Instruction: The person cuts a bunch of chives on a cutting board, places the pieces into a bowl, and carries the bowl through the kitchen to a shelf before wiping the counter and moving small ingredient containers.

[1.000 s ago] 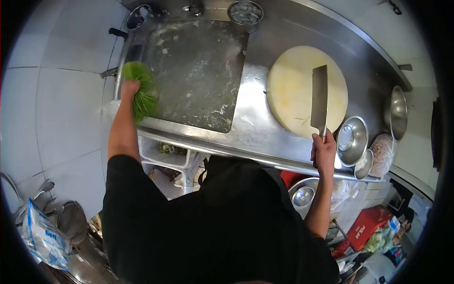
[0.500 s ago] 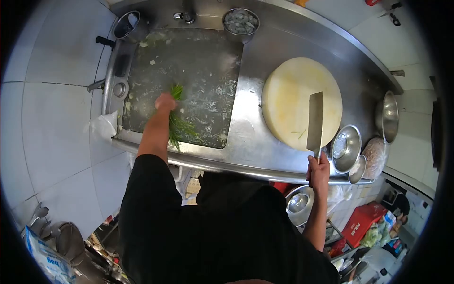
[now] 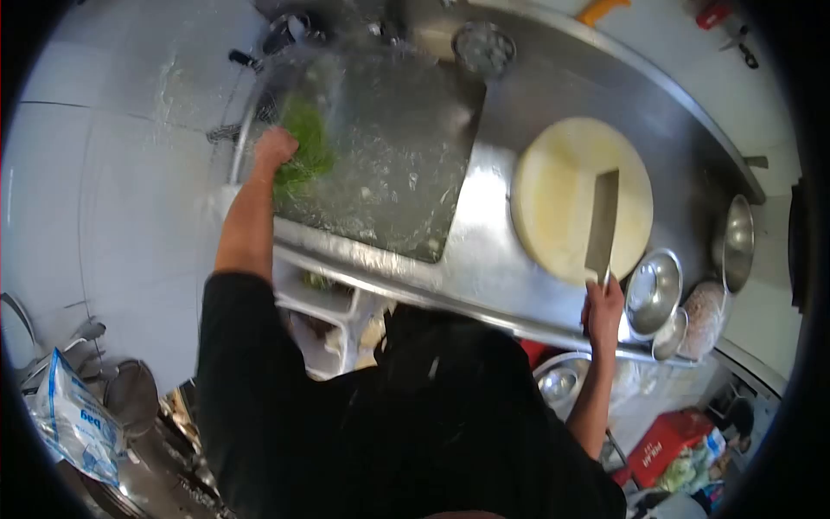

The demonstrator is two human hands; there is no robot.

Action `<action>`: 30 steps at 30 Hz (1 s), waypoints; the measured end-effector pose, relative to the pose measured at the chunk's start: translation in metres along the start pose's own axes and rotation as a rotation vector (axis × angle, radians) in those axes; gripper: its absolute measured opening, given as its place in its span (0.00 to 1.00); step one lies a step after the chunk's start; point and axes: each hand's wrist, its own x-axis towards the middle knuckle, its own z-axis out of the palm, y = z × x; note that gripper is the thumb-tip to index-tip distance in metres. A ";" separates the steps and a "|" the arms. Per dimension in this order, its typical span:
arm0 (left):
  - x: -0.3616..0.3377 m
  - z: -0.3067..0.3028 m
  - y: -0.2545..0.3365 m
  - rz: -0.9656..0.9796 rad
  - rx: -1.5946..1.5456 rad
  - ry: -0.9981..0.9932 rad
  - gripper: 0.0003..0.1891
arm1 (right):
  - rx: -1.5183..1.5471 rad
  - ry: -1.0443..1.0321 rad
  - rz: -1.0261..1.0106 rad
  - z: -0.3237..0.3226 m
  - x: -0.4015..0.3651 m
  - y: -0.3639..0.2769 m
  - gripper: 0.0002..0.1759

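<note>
At the left side of a sink full of water (image 3: 389, 164), my left hand (image 3: 277, 149) is closed on a bunch of long, thin greens (image 3: 304, 147). The greens are smeared by motion, so their exact kind does not show. Drops of water fly around them. My right hand (image 3: 603, 304) is wrapped round the handle of a cleaver (image 3: 603, 225). Its broad blade points away from me, over the right part of a thick round chopping board (image 3: 553, 203).
Steel bowls (image 3: 654, 294) stand right of the board, beside a filled plastic bag (image 3: 705, 316). A metal pot (image 3: 484, 49) with pale contents sits behind the sink's right corner. A knife handle (image 3: 245, 59) juts out at the sink's far left. White tiled wall (image 3: 130, 173) runs along the left.
My left hand has swung the greens up and to the left, and water now splashes onto the wall. The cleaver stays over the board. The whole view has shifted.
</note>
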 end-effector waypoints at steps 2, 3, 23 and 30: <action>-0.024 0.021 -0.004 -0.068 -0.226 -0.015 0.19 | 0.034 -0.042 -0.022 0.005 -0.006 -0.013 0.13; -0.032 0.030 0.001 -0.087 -0.335 -0.024 0.20 | 0.045 -0.042 -0.016 0.002 -0.013 -0.011 0.13; -0.074 -0.095 0.065 0.210 -0.348 -0.049 0.18 | -0.228 0.026 -0.082 -0.011 0.002 0.015 0.20; -0.116 -0.147 0.023 0.519 -0.659 0.633 0.16 | -0.336 0.253 -0.276 -0.005 0.015 -0.001 0.24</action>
